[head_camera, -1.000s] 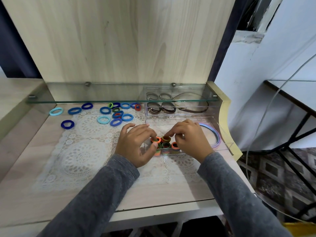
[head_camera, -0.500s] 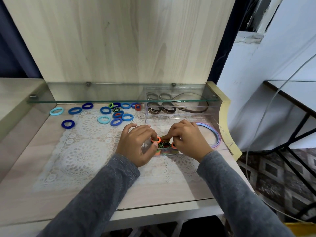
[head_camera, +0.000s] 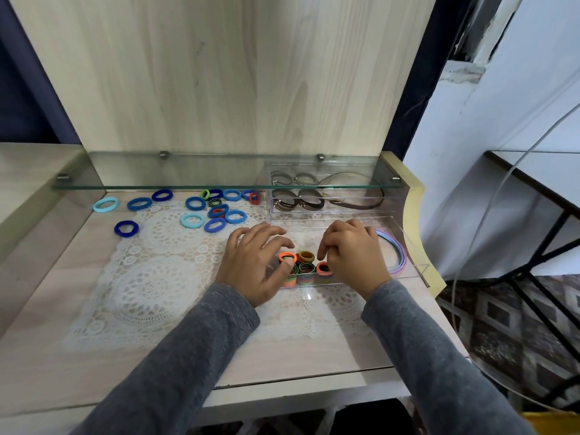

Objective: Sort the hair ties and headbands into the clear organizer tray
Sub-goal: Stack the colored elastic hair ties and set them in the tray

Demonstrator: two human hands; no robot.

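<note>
Both hands are over the near compartment of the clear organizer tray at the right of the desk. The left hand has thumb and forefinger closed on an orange hair tie, right at the left end of the packed hair ties standing in that compartment. The right hand is curled, forefinger tipped down onto the row; whether it grips one, I cannot tell. A pastel headband curves along the tray's right end, brown headbands fill the far compartment, and loose blue hair ties lie scattered far left on the lace mat.
</note>
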